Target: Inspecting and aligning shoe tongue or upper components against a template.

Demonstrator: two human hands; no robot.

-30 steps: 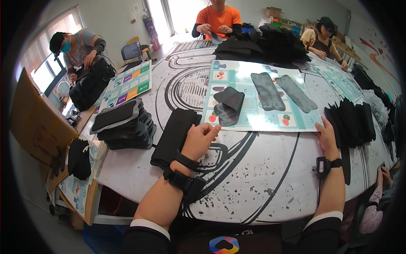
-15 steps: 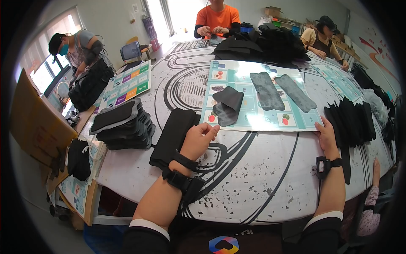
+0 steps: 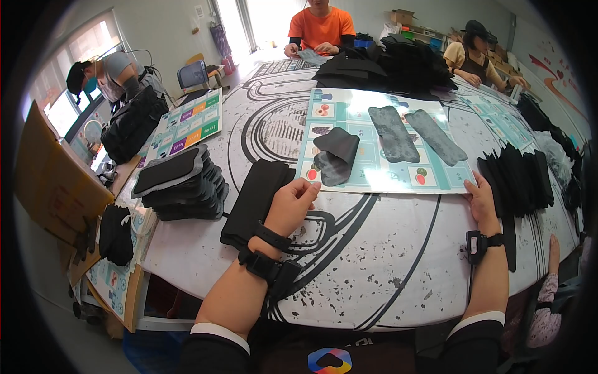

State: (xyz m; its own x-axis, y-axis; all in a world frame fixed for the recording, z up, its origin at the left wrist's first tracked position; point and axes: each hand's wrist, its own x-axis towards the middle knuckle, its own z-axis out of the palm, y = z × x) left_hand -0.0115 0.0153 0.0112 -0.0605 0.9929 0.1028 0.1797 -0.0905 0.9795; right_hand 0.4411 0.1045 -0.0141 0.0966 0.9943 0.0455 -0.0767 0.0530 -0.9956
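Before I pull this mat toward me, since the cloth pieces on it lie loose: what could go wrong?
The folded dark piece and the two flat grey pieces lie loose on the mat, so a quick pull may shift them. Your left hand and right hand grip only the near edge; uneven pulling could skew it. The black stack beside your left hand may get nudged.

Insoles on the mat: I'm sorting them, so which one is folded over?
The black insole at the mat's left end, nearest the left hand; the two grey ones lie flat.
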